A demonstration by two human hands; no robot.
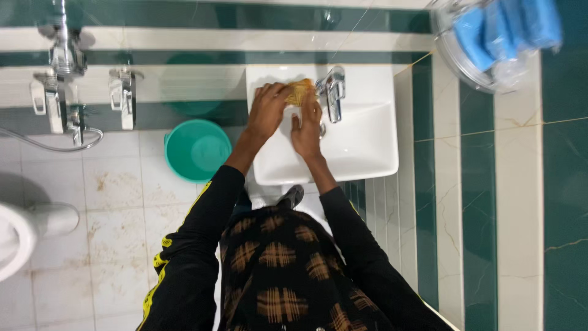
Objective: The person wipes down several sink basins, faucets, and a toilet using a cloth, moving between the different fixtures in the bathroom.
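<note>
The left hand (267, 110) lies flat with its fingers spread, pressing on a yellow sponge (299, 92) at the back edge of the white sink (367, 144). The right hand (306, 129) sits just beside it, fingers pointing up and touching the sponge too; I cannot tell if it grips the sponge or only pushes it. Both arms reach forward in long black sleeves, the left one with a yellow stripe. The shiny tap (332, 92) stands right next to the sponge, so a knuckle could bump it during a hard scrub. The sponge could also slip off the wet edge and drop into the bowl. A green bucket (197, 149) sits on the tiled floor (116, 202) left of the sink.
</note>
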